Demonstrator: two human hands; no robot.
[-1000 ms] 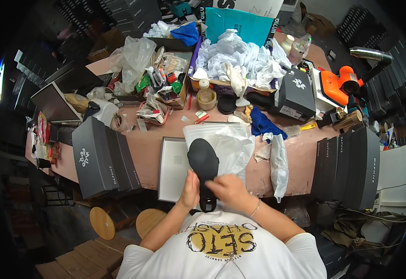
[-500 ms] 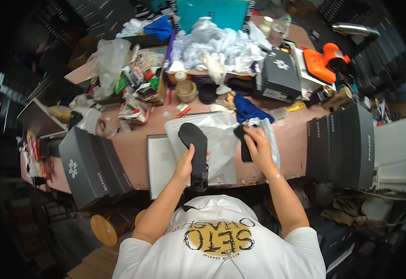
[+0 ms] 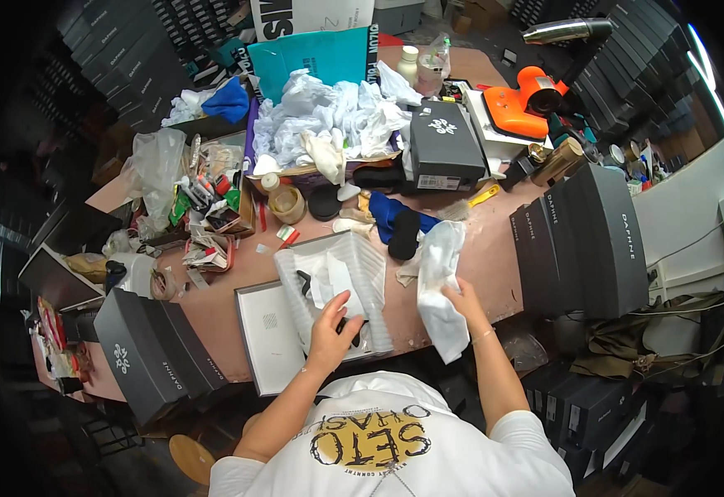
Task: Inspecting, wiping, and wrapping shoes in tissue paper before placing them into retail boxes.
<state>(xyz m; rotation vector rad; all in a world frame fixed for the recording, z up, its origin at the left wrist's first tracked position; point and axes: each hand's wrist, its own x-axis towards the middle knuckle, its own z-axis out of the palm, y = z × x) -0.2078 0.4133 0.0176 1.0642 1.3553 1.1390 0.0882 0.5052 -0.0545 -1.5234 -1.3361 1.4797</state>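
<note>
My left hand (image 3: 332,338), fingers spread, is over a shoebox (image 3: 385,335) lined with translucent, striped wrapping. Black shoe parts (image 3: 305,284) show in it around a piece of white paper (image 3: 329,282). Some black straps lie right at my left fingertips; whether they touch is unclear. On the right, my right hand (image 3: 466,303) pinches the edge of a crumpled white sheet (image 3: 442,298), paper or cloth, which hangs past the table's front edge. A dark oval pad (image 3: 404,235) rests beyond it, against a blue cloth (image 3: 389,212).
A pale box lid (image 3: 269,340) lies left of the shoebox. Dark shoeboxes stand at the left (image 3: 134,340) and right (image 3: 598,248). Farther back are a bin of crumpled white paper (image 3: 320,116), a jar (image 3: 286,204), a brush (image 3: 461,209) and an orange device (image 3: 515,112).
The black shoe has left my left hand, and black shoe parts now show in the lined box. My right hand has let go of the black pad and taken the white sheet. The view has shifted.
</note>
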